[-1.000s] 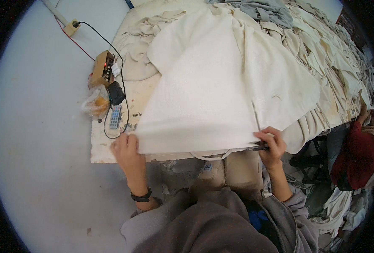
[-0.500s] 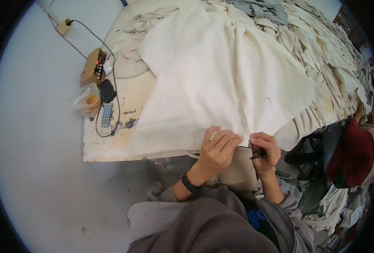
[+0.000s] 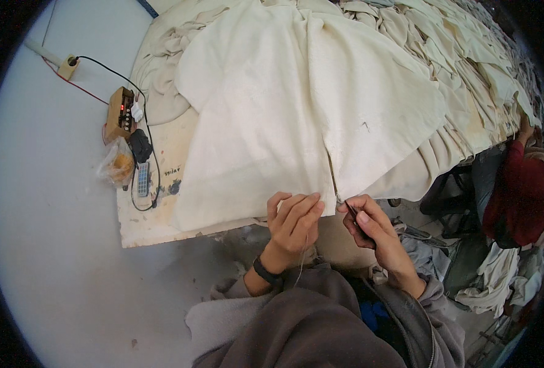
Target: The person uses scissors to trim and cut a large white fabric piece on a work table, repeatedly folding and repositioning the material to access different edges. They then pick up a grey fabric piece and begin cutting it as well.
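At the table's (image 3: pixel 151 232) front edge, the left hand (image 3: pixel 294 227) has come over from the cloth's left corner to its slit (image 3: pixel 333 178). Fingers bent close together; can't tell if they pinch fabric. Loose thread (image 3: pixel 302 264) now hangs below. Right hand (image 3: pixel 370 230) wraps a small dark tool (image 3: pixel 361 227), tip beside the slit. Cream cloth (image 3: pixel 253 135) lies flat across the tabletop; work seems narrowed to slit's end.

Cloth (image 3: pixel 253 135) on table (image 3: pixel 149 227), apparently overhanging
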A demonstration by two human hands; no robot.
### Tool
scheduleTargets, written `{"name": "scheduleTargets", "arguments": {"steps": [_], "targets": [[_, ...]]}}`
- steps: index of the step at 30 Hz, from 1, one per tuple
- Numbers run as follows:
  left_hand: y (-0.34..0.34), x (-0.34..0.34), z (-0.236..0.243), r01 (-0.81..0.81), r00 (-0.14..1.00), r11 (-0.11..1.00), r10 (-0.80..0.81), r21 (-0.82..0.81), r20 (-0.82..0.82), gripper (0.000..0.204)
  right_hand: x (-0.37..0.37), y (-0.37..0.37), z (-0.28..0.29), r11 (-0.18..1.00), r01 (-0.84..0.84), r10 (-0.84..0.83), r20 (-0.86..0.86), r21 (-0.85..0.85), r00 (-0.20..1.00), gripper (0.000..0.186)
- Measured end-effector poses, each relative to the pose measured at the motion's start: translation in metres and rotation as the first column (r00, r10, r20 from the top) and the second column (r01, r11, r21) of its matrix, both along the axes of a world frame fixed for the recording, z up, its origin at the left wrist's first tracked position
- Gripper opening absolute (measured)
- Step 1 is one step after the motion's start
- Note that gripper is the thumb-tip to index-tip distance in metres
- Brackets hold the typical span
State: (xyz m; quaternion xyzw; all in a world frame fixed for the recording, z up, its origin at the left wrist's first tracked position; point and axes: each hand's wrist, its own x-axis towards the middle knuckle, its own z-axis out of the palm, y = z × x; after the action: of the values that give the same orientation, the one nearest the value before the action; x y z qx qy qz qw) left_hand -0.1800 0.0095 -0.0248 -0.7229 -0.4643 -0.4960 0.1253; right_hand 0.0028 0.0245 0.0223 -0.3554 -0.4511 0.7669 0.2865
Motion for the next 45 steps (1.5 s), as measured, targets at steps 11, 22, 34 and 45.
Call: {"name": "scheduleTargets", "arguments": {"steps": [11,22,34,45], "targets": [[-0.005,0.0,-0.002,-0.023,0.997,1.0,0.023,-0.003,-0.075,0.017,-0.013,0.008,-0.007,0.994,0.103,-0.104,-0.05,-0.023,0.993,0.022],[-0.006,-0.002,-0.003,-0.018,1.0,1.0,0.018,0.015,0.006,0.017,-0.017,0.009,-0.01,0.983,0.174,-0.172,-0.046,0.056,0.984,0.023],[-0.014,0.0,0.014,0.006,0.987,0.999,0.003,-0.053,0.164,0.018,-0.028,0.022,-0.009,0.849,0.314,-0.27,-0.161,0.425,0.949,0.017],[-0.02,0.001,0.023,0.131,0.87,0.984,-0.057,-0.119,0.49,0.014,-0.031,0.014,-0.021,0.703,0.215,-0.254,-0.043,0.678,0.966,0.029]]}}
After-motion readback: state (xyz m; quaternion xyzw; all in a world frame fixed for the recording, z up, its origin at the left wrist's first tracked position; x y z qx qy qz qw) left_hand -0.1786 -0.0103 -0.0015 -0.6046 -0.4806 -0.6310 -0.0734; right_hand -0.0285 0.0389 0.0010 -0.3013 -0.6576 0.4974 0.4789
